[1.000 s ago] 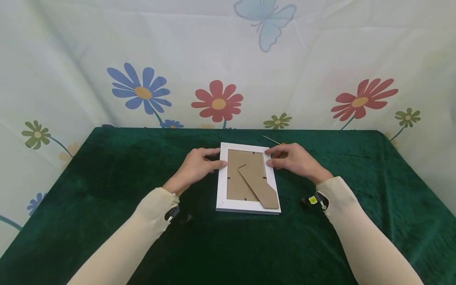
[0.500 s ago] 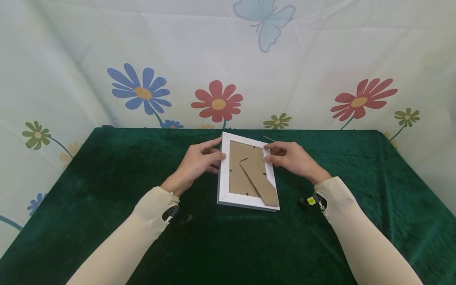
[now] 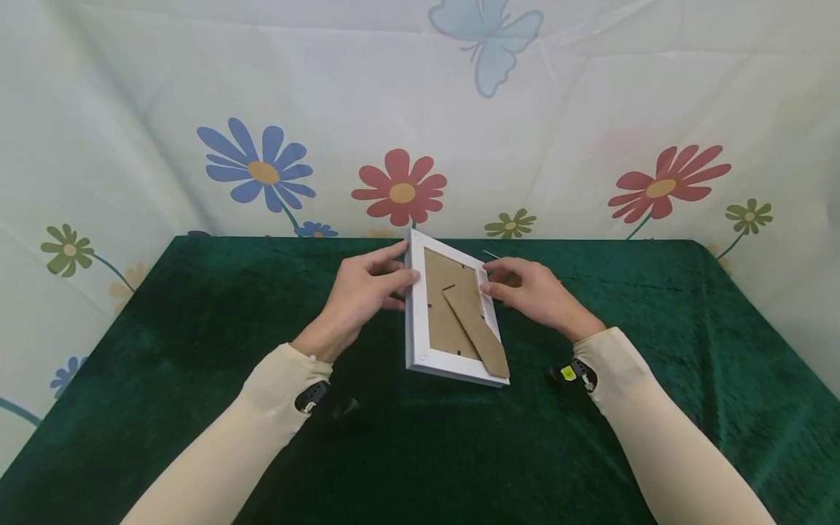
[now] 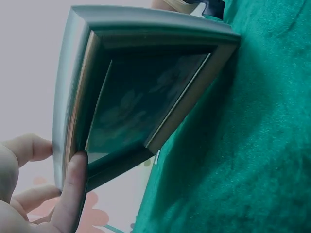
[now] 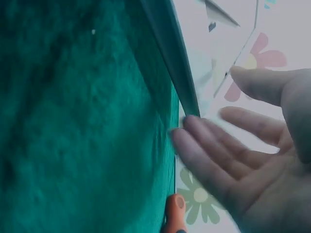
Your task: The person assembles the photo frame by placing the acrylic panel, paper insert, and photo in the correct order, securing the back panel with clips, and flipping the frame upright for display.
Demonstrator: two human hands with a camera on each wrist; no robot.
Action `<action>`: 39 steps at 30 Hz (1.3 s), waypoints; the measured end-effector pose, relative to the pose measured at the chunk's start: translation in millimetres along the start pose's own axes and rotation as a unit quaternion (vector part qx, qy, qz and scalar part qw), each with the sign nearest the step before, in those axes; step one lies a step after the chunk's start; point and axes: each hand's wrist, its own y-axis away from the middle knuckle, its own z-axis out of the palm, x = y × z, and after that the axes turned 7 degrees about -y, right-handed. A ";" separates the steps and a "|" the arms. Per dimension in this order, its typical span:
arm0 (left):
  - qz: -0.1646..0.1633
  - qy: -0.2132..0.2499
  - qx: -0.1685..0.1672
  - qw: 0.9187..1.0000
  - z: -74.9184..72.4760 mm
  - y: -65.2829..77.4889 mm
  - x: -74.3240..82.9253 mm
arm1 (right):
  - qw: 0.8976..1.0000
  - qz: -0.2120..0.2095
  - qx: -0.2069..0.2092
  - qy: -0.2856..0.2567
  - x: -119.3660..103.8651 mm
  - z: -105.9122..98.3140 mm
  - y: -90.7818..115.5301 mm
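Observation:
A white picture frame (image 3: 420,343) is tilted over the green cloth, its brown backing board (image 3: 442,328) and easel leg (image 3: 475,328) facing me. Its left side is raised, and the low right side is close to the cloth. My left hand (image 3: 357,292) pinches the left edge, thumb on the back and fingers underneath. In the left wrist view, the frame's front (image 4: 141,102) shows dark glass with faint reflections. At the upper right edge, my right hand (image 3: 534,295) has its fingertips by the frame corner. The right wrist view shows those fingers (image 5: 214,150) extended, not curled round the frame.
Behind the right hand lies a tool with a thin metal shaft (image 3: 491,254) and an orange handle (image 5: 175,213). The green cloth (image 3: 197,364) covers the table. A white flowered curtain (image 3: 558,131) hangs along the back edge.
The frame's left side has risen and the frame has turned toward the right, lifted by my left hand. My right hand has shifted slightly left, its grip loosening.

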 end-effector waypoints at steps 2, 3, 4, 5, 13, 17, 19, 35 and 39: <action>-0.001 -0.004 0.003 1.000 -0.8 0.2 1.0 | 0.999 -0.025 0.021 -0.005 -2.7 1.4 0.5; -0.002 -0.004 0.003 1.000 -1.4 0.3 1.6 | 0.999 -0.038 0.029 -0.011 -4.3 2.2 0.9; -0.002 -0.003 0.004 1.000 -2.1 0.2 2.1 | 0.998 -0.051 0.035 -0.020 -6.5 3.1 1.4; -0.002 -0.001 0.004 1.000 -2.8 0.2 2.6 | 0.997 -0.066 0.037 -0.029 -8.9 4.2 2.0; 0.006 -0.001 0.013 1.000 -7.5 1.0 7.9 | 0.989 -0.132 -0.021 -0.059 -31.7 17.2 9.2; 0.007 -0.002 0.016 1.000 -7.3 2.1 10.4 | 0.990 -0.130 -0.026 -0.057 -37.0 23.7 10.7; 0.009 0.001 0.016 1.000 -6.8 2.7 11.9 | 0.990 -0.126 -0.022 -0.059 -38.0 25.7 11.4; 0.031 0.028 0.020 0.999 -6.7 5.2 20.5 | 0.986 -0.089 -0.014 -0.140 -39.9 41.0 12.2; 0.048 0.039 0.016 0.998 -5.8 4.1 18.3 | 0.985 -0.086 -0.013 -0.146 -40.2 40.9 11.9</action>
